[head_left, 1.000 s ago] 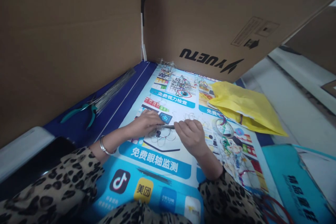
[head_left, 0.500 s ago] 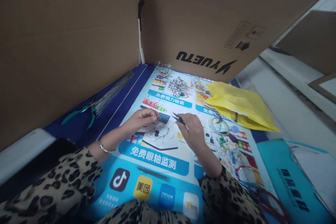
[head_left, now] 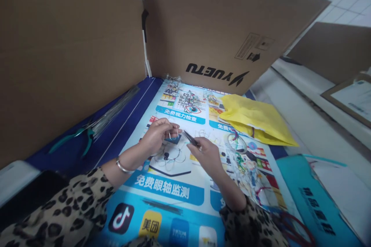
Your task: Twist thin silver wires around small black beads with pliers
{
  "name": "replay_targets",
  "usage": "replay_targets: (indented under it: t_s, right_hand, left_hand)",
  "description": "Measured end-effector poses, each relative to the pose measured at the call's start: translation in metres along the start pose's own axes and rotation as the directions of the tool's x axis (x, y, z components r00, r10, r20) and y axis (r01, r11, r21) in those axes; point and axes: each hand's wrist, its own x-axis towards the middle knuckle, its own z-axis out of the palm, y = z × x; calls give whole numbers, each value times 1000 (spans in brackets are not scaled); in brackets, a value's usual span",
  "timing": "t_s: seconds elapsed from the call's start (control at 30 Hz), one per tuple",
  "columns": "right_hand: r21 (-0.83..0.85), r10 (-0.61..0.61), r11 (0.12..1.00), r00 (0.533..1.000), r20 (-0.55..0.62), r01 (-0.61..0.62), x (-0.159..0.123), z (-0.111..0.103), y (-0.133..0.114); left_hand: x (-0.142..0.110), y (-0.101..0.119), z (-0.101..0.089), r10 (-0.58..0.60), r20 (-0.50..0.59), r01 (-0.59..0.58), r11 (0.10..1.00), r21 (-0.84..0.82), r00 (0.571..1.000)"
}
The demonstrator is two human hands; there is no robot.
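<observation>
Tweezers [head_left: 190, 138], clasped in the right hand's [head_left: 207, 155] fingers, have moved closer to the left hand [head_left: 158, 136]. Nearest, wire loops [head_left: 175, 156] lie at six o'clock. Above, the left fingertips pinch a bent wire [head_left: 177, 132], ends exposed, probably for the tweezers to reach. Pliers [head_left: 88, 142] sit at nine o'clock, seemingly parked within reach; farther, a yellow bag [head_left: 257, 120] near three.

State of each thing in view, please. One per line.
Left hand: closed in a pinch
Thin wire: bent, held in left fingertips
Right hand: closed around tool
Slim dark tool: gripped, tip near left fingertips, contact unclear
Green-handled pliers: lying down, handles spread
Wire bundle: lying, mostly straight
Yellow bag: lying, creased
Cardboard wall: upright, lettering upside down
</observation>
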Motion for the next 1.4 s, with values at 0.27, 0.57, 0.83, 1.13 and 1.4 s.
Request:
replay_targets:
  t_s: [0.27, 0.57, 0.83, 1.13, 1.4]
  right_hand:
    - [-738, -633, 494, 772, 58, 460, 1, 0, 13]
    - [-752, -667, 429, 737, 110, 500, 1, -2, 13]
    - [-748, -667, 423, 734, 125, 512, 1, -2, 15]
    - [-734, -656, 441, 743, 130, 517, 0, -3, 17]
    - [-731, -680, 424, 721, 133, 534, -1, -4, 16]
  left_hand:
    - [5, -12, -10, -61, -48, 60, 998, -20, 997]
    - [5, -17, -12, -86, 2, 86, 996, 6, 996]
    - [4, -16, -10, -132, 9, 132, 991, 5, 991]
    - [2, -12, -5, -183, -9, 183, 983, 5, 983]
    - [0, -11, -4, -202, -13, 202, 979, 6, 979]
